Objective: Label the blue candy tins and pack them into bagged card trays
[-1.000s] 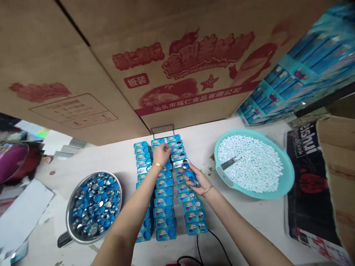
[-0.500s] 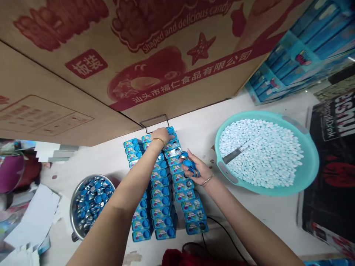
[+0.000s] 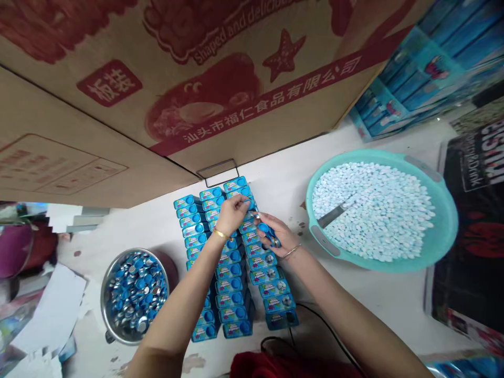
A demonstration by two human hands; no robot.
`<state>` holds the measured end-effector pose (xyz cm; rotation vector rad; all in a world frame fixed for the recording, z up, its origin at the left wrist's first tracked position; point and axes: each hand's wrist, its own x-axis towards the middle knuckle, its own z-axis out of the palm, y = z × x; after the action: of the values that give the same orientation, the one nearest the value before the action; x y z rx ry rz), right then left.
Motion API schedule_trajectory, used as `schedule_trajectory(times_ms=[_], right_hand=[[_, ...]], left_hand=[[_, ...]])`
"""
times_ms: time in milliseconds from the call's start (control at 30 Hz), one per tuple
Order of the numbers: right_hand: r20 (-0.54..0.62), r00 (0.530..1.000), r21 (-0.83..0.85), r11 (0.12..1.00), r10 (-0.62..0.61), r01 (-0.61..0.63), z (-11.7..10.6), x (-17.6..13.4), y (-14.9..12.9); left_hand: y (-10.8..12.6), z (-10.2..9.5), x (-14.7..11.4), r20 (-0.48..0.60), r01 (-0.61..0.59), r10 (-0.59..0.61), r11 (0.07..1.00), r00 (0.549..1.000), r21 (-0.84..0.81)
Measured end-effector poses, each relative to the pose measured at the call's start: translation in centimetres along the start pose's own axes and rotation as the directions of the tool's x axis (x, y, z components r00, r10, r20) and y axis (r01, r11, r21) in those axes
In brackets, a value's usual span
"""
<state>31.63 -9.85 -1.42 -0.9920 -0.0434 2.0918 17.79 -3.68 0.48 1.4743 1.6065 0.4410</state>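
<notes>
Three columns of small blue printed candy tins (image 3: 230, 285) stand on the white table, each top with a round end. Many of those ends carry blue caps; several openings in the right column (image 3: 270, 260) show white candy inside. My left hand (image 3: 231, 214) is bent over the upper right column, its fingertips pinched together at a tin's round end; what lies between them is too small to make out. Just to its right, my right hand (image 3: 279, 235) curls round several round blue caps (image 3: 266, 231) with silvery sides, its fingertips close to the left ones.
A metal bowl (image 3: 105, 310) full of blue and silver caps stands at left. On the right is a turquoise basin (image 3: 443, 231) of white candies with a scoop (image 3: 331, 215) in it. Large cartons (image 3: 252, 126) wall off the back. Black cables (image 3: 323, 331) run near the front.
My left hand has drawn back from the far end of the right column, toward my right hand. My right hand still holds the caps. The view has shifted slightly.
</notes>
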Motion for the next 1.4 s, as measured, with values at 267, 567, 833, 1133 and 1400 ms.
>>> schedule_trajectory(times_ms=[267, 567, 833, 1133, 1400], right_hand=[[-0.129, 0.968, -0.341, 0.926, -0.214, 0.159, -1.2, -1.4, -0.5], [0.090, 0.801, -0.737, 0.501, -0.591, 0.453, -2.4, -1.9, 0.5], [-0.015, 0.875, -0.545, 0.737, -0.484, 0.398, -2.1, -3.1, 1.6], [-0.096, 0.995, 0.228, 0.973, -0.009, 0.031, -2.7, -3.4, 0.8], [-0.222, 0.972, 0.103, 0.990, -0.075, 0.099, -1.7, -3.9, 0.9]], left_hand=[[1.4, -0.1, 4.6, 0.035, 0.189, -0.287, 0.714, 0.957, 0.674], [1.9, -0.3, 2.5, 0.131, 0.159, -0.244, 0.872, 0.961, 0.462], [0.0, 0.6, -2.6, 0.373, 0.275, -0.168, 0.927, 0.912, -0.254], [1.3, 1.2, 1.8, 0.060, 0.154, -0.267, 0.708, 0.962, 0.689], [1.3, 1.1, 0.8, 0.093, 0.063, -0.163, 0.754, 0.982, 0.654]])
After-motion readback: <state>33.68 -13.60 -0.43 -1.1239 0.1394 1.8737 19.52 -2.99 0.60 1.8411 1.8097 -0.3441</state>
